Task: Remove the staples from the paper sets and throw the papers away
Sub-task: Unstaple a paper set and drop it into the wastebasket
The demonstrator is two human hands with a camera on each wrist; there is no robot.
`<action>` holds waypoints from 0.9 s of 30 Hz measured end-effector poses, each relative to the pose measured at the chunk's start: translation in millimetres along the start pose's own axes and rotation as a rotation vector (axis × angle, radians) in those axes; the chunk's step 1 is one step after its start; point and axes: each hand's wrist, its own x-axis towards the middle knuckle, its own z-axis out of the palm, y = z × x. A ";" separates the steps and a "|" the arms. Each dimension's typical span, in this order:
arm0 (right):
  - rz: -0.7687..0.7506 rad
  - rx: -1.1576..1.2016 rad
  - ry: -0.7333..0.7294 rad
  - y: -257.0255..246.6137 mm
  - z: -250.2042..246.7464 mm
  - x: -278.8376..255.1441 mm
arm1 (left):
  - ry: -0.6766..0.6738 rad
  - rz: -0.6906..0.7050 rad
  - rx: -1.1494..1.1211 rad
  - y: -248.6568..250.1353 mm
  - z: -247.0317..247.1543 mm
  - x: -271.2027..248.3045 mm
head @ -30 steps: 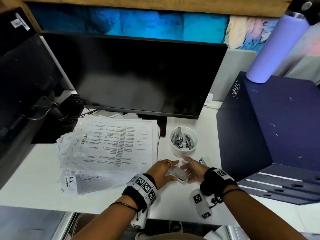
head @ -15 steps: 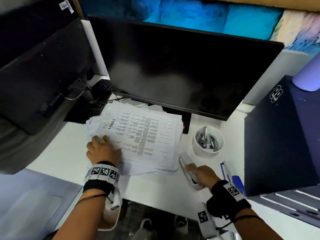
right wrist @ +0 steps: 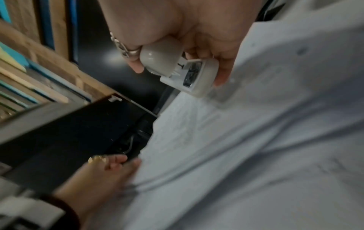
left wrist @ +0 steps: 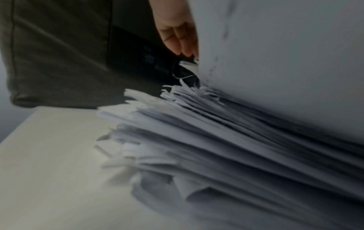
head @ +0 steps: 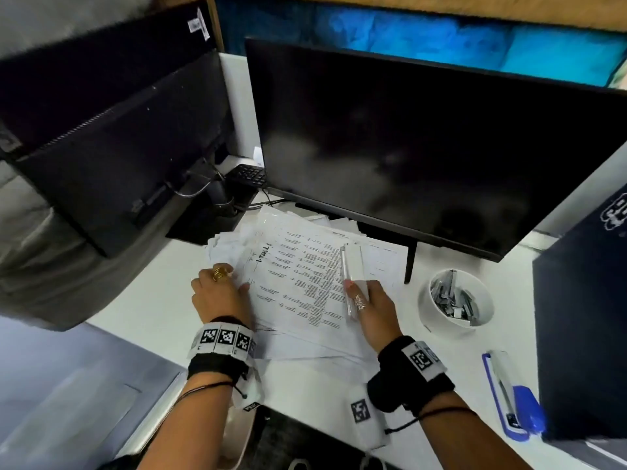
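A thick stack of printed paper sets (head: 298, 276) lies on the white desk (head: 152, 300) before the monitor. My left hand (head: 220, 290) is at the stack's left edge and pinches the top paper set. The left wrist view shows that set's sheet (left wrist: 275, 62) raised on edge, my fingers (left wrist: 177, 38) behind it, above the ragged pile (left wrist: 216, 140). My right hand (head: 369, 300) grips a white staple remover (head: 353, 266) that points away from me over the right half of the top page. The right wrist view shows the tool (right wrist: 177, 68) clasped in my fingers.
A white cup of staples (head: 454, 300) stands right of the stack. A blue stapler (head: 512, 401) lies near the desk's front right, beside a dark blue box (head: 583, 317). A black monitor (head: 424, 147) stands behind the papers, a second one (head: 101, 130) at the left.
My left hand left the tool and went to the stack's left edge, where it took the top set. My right hand carried the staple remover from the desk onto the stack.
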 end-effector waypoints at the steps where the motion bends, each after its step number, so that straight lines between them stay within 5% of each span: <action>1: 0.006 -0.037 -0.035 7.3 6.4 4.0 | 0.028 0.057 0.039 1.4 3.6 -3.2; 5: -0.111 -0.165 -0.112 41.8 24.9 0.5 | -0.082 0.064 0.258 6.9 16.0 -9.9; 10: -0.110 -0.240 -0.124 60.0 24.7 -12.4 | -0.066 0.016 0.203 8.0 12.0 -11.8; 16: -0.193 -0.061 -0.084 58.3 17.5 -50.9 | 0.054 0.304 -0.306 -15.9 -10.3 -60.4; 21: -0.322 0.089 0.010 39.6 8.7 -82.9 | 0.060 0.349 -0.341 -30.3 -32.8 -95.7; 27: -0.516 0.234 0.089 17.2 0.2 -136.4 | 0.076 0.568 -0.207 -52.4 -85.8 -136.5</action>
